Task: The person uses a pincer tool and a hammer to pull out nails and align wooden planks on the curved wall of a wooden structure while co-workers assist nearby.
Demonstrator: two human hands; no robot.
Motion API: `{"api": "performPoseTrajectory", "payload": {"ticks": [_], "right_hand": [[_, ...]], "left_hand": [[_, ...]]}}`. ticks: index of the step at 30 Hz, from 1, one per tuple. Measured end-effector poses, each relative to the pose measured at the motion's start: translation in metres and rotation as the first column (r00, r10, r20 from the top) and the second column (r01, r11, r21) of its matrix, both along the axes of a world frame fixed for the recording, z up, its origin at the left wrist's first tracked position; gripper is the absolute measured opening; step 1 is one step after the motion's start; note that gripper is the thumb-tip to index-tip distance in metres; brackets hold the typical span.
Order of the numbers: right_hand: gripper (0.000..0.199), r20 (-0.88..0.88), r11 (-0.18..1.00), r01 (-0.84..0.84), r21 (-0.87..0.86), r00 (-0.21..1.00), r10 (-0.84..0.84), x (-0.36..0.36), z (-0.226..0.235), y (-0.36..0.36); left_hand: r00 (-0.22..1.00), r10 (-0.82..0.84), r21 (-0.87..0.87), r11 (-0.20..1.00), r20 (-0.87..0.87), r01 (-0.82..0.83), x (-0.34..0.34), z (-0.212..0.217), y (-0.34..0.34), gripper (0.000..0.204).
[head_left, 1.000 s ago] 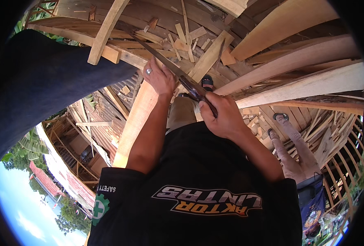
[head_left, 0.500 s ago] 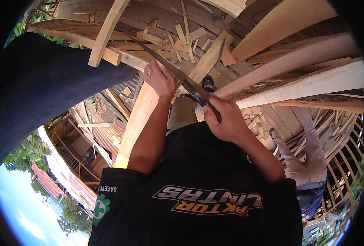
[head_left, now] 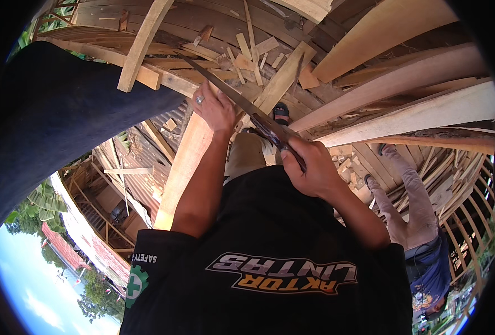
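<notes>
1. Pale raw timber all round: planks, beams and short offcuts [head_left: 258,47] piled loosely, rough-sawn and splintery.
2. Right hand [head_left: 309,167] closed tight round the dark handle of a handsaw [head_left: 242,106], grip clamped on it; thin grey blade running up and to the left from the fist.
3. Left hand [head_left: 214,109] laid flat on a long light-brown plank [head_left: 183,167], fingers spread, not closed round anything; ring on one finger; saw blade passing just beside the knuckles.
4. Saw blade resting across the upper end of that plank, where it meets a crossing beam [head_left: 141,47].
5. Black shirt [head_left: 270,262] at the lower edge, with an orange-and-white printed band across the chest and a green-and-white round badge on the left sleeve.
6. Dark sandalled foot [head_left: 281,113] just beyond the saw, on the boards.
7. Second person [head_left: 415,223] at the right, in light trousers and a blue top, standing among slats.
8. Timber framing, a red roof and green trees far below at the left.
</notes>
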State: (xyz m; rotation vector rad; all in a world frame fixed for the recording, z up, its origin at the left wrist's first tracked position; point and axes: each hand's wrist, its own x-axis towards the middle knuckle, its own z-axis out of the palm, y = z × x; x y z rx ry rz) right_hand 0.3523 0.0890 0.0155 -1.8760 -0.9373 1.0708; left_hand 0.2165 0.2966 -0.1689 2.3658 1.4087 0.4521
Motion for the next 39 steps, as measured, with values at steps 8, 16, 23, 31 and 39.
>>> {"api": "performPoseTrajectory", "payload": {"ticks": [8, 16, 23, 31, 39], "right_hand": [[0.013, -0.041, 0.999, -0.009, -0.04, 0.999, 0.008, 0.004, 0.032, -0.05], [0.012, -0.059, 0.999, -0.031, -0.031, 0.998, 0.029, 0.005, 0.029, -0.057], [0.017, -0.028, 1.0, 0.004, 0.018, 1.0, -0.003, -0.002, -0.006, -0.025], [0.015, -0.144, 0.997, -0.012, -0.081, 0.99, 0.0, 0.014, 0.039, -0.085], [0.018, -0.14, 0.999, 0.046, 0.014, 0.989, -0.043, 0.012, -0.021, -0.005]], "left_hand": [[0.998, 0.003, 0.053, 0.999, -0.061, 0.0, 0.004, 0.005, -0.005, 0.049], [0.998, 0.014, 0.002, 1.0, -0.054, -0.014, -0.003, -0.001, -0.003, 0.052], [0.998, -0.01, 0.012, 1.0, -0.07, 0.01, 0.0, 0.001, -0.007, 0.052], [1.0, 0.012, 0.023, 1.0, -0.028, -0.012, 0.004, 0.006, -0.005, 0.051], [0.999, 0.017, 0.012, 1.0, -0.048, -0.016, 0.001, 0.001, -0.005, 0.05]]}}
